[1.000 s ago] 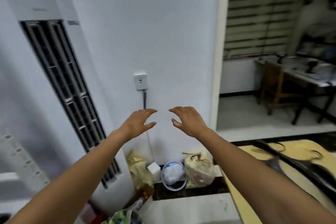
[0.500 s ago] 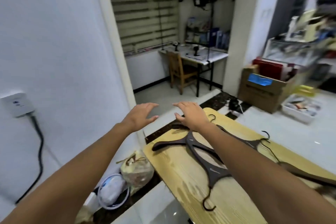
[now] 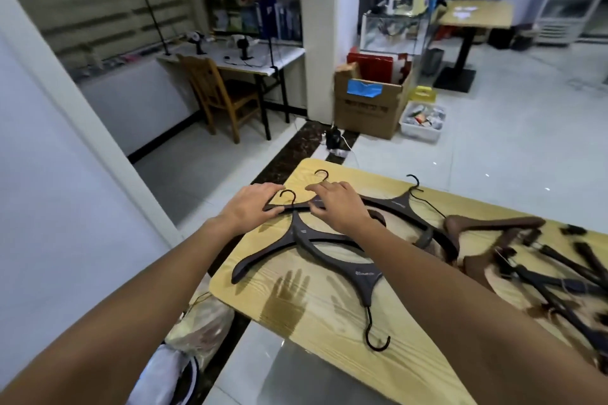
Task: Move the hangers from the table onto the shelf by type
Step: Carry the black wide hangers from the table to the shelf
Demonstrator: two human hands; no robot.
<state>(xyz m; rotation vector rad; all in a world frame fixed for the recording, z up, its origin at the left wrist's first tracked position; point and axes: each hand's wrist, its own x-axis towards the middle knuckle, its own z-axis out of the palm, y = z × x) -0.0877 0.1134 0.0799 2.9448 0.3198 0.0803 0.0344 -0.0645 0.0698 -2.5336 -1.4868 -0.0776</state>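
Both hands, left hand [image 3: 251, 205] and right hand [image 3: 339, 207], fingers loosely spread, rest on dark hangers [image 3: 306, 237] on the table [image 3: 329, 316], nothing gripped.

Right hand [image 3: 339, 207] covers part of a hanger [image 3: 329, 204]. Clip hangers [image 3: 566, 276] at 3 o'clock are blurry and cut off by the edge. Table [image 3: 329, 332] runs off at 5 o'clock. Bags [image 3: 200, 329] at 7 o'clock too blurry to tell.
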